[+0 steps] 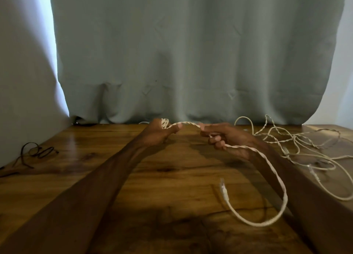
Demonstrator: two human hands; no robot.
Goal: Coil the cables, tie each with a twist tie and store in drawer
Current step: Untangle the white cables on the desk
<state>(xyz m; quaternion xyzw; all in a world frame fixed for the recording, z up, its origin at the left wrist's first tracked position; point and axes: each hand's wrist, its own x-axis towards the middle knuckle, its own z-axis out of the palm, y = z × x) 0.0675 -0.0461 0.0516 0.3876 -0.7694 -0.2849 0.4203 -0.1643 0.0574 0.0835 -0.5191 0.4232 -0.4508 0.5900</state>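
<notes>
My left grip holds a few wound turns of the white cable, and my right grip is closed round the same cable. The stretch between them runs left to right above the bench. From my right grip the tail loops toward me, then curls back up at its plug — tip pointing away. More pale cables sprawl on the bench at right.
</notes>
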